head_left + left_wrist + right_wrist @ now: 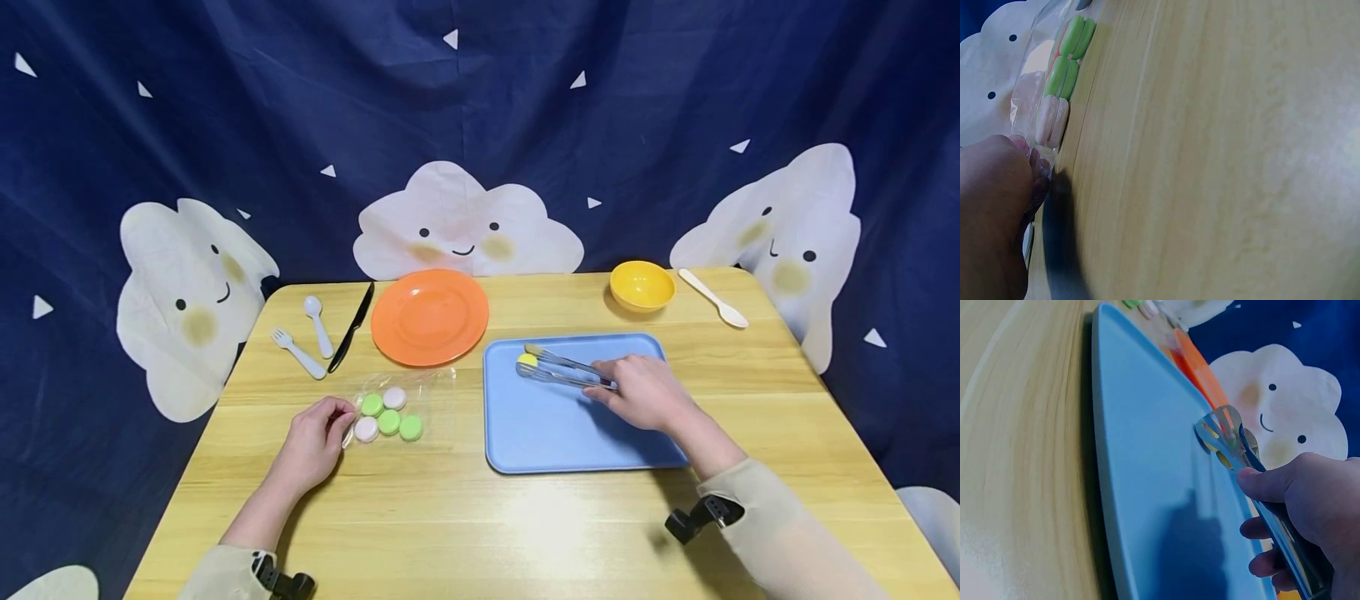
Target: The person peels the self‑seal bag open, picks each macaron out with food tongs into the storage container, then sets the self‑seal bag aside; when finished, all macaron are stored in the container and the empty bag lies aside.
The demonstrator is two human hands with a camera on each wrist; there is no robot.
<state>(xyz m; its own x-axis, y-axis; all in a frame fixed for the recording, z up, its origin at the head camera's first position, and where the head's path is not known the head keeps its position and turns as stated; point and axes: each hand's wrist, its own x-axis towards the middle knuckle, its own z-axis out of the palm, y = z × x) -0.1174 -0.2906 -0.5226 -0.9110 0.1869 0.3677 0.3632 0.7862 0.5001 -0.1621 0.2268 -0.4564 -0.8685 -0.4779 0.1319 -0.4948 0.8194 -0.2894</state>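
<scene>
Right hand (637,392) grips metal tongs (553,377) by the arms; yellow macaron (527,359) lies between their tips, over the blue tray (585,446). Cannot tell whether it is lifted. Left hand (315,437) pinches the near edge of the clear bag (440,404), which holds green and pale pink macarons (389,422) on the table (465,533). Judged: macaron light, smooth, possibly crushable; best held lightly across its rim. Tongs stiff, springy, slick; hold mid-arm. Bag limp, slippery; pinch at the edge, clear of contents.
</scene>
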